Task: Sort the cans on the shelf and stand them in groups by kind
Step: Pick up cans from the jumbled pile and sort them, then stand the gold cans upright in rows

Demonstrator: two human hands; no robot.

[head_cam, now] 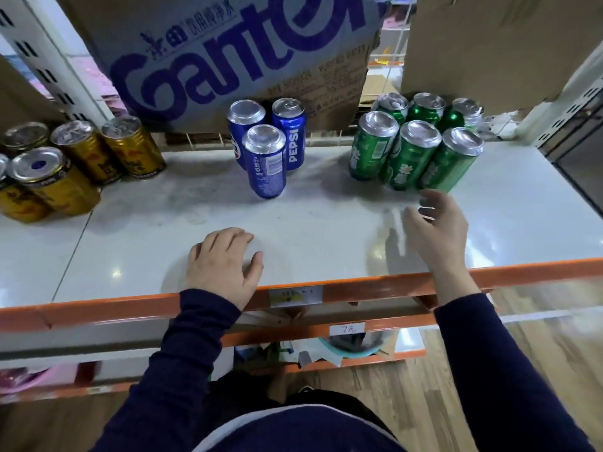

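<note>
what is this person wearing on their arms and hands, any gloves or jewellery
The left hand and right hand are bare: no gloves, and no ring or watch shows. The left sleeve and right sleeve are long, dark navy, plain, and end at the wrists.

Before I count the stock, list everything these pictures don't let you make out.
Head view only:
- Gold cans: the group is cut off by the left edge, so there is no full count.
- Back green cans: labels hidden by the front green cans.
- Shelf tag: writing too small and blurred to read.
- Right hand: blurred, so I cannot tell whether it touches the front green cans.
</note>
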